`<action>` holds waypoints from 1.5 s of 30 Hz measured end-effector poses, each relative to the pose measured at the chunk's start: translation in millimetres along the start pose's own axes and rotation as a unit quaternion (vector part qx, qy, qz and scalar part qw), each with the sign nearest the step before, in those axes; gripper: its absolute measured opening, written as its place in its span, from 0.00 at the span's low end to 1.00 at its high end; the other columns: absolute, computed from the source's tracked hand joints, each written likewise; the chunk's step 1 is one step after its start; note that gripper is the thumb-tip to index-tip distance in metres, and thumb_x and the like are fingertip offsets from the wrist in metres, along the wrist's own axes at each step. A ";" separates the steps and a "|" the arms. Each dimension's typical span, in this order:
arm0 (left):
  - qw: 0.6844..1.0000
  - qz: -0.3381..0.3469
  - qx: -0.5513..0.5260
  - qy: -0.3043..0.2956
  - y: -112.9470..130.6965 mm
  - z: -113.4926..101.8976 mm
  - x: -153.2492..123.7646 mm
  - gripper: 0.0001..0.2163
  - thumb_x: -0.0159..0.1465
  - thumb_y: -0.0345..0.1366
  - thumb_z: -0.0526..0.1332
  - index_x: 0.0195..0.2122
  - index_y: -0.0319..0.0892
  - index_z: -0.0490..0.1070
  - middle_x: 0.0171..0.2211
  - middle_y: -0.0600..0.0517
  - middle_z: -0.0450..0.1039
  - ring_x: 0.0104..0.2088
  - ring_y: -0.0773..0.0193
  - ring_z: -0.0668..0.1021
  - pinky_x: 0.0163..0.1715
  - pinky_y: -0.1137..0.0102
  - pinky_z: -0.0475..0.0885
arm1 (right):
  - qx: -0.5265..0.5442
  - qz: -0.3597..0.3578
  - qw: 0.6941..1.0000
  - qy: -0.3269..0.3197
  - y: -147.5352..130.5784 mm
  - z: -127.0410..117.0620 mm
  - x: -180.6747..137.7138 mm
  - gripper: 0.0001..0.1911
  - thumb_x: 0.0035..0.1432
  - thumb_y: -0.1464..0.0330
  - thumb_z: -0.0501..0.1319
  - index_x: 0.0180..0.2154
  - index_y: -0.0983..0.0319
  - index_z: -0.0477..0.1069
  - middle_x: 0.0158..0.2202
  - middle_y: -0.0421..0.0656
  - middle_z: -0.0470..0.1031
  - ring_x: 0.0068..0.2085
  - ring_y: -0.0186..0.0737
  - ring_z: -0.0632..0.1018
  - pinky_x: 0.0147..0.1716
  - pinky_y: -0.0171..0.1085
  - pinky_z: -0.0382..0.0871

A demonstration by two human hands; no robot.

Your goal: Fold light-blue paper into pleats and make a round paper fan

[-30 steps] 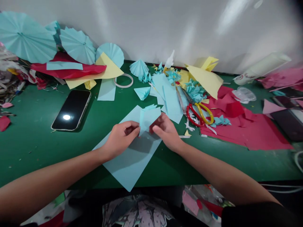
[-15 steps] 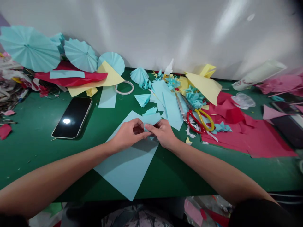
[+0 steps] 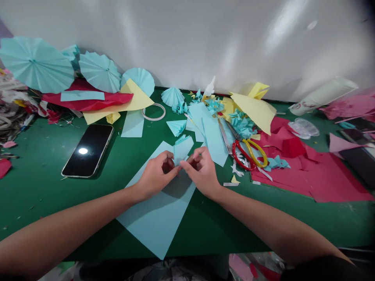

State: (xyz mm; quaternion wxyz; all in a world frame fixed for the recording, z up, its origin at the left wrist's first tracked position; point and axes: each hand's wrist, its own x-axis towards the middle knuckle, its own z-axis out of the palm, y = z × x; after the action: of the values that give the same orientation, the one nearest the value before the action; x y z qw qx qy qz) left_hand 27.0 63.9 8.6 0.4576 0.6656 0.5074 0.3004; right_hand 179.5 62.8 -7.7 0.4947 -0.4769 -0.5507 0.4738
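Note:
A small piece of folded light-blue paper [image 3: 183, 150] stands up between my hands, its upper end showing layered pleats. My left hand [image 3: 156, 173] is closed, pinching the paper's lower left side between thumb and fingers. My right hand [image 3: 203, 173] is closed too, with thumb and curled fingertips at the paper's lower tip; its exact grip is partly hidden. Under both hands lies a large flat light-blue sheet [image 3: 155, 218], turned cornerwise on the green table [image 3: 231, 218]. Just beyond the hands rests a small pleated blue paper cone [image 3: 176, 127].
Scissors [image 3: 249, 154] with red and yellow handles lie right, beside blue strips [image 3: 215, 134] and red paper sheets [image 3: 328, 175]. A phone [image 3: 88, 152] lies left. Behind are a tape roll [image 3: 154, 118], pleated blue paper discs [image 3: 35, 66], yellow paper [image 3: 254, 111] and a white-tipped bottle [image 3: 209, 88].
The folded paper has turned from lying slanted to more upright. My right hand has shifted from its right side down to the lower tip, its fingers more curled. The view has tilted slightly.

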 end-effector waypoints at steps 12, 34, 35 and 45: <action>0.993 0.073 0.094 -0.011 -7.6 0.7 0.2 0.07 0.54 0.35 0.58 0.25 0.42 0.58 0.19 0.58 0.64 0.20 0.70 0.69 0.19 0.76 0.61 | -0.177 -0.091 0.976 -0.083 -6.9 0.5 -1.8 0.17 0.50 0.57 0.62 0.23 0.60 0.58 0.19 0.35 0.62 0.21 0.29 0.63 0.20 0.31 0.58; 0.996 0.034 -0.036 -0.079 -16.8 -5.6 2.7 0.14 0.56 0.43 0.60 0.37 0.39 0.64 0.30 0.50 0.71 0.33 0.61 0.75 0.33 0.67 0.70 | -0.175 -0.072 0.978 -0.086 -5.3 -4.6 -4.1 0.14 0.59 0.62 0.51 0.23 0.60 0.56 0.18 0.36 0.60 0.21 0.31 0.63 0.22 0.33 0.57; 0.995 0.039 -0.037 -0.080 -16.8 -6.1 2.5 0.14 0.57 0.44 0.59 0.37 0.39 0.64 0.30 0.50 0.71 0.33 0.61 0.75 0.33 0.67 0.70 | -0.169 -0.065 0.980 -0.085 -4.9 -4.8 -4.0 0.14 0.59 0.61 0.52 0.23 0.60 0.57 0.18 0.36 0.60 0.21 0.31 0.63 0.22 0.33 0.57; 0.999 0.018 0.029 -0.036 -6.8 -4.7 1.5 0.07 0.60 0.37 0.53 0.34 0.40 0.66 0.29 0.52 0.71 0.31 0.64 0.74 0.29 0.70 0.69 | -0.156 -0.063 0.983 -0.076 -7.1 0.0 -3.9 0.09 0.52 0.64 0.59 0.29 0.60 0.61 0.21 0.35 0.62 0.21 0.29 0.64 0.20 0.31 0.59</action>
State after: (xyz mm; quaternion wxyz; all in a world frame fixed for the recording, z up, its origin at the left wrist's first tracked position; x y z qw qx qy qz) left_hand 20.7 67.2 4.2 0.4506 0.6980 0.4871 0.2694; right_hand 179.3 58.3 -1.0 0.4005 -0.4751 -0.6826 0.3847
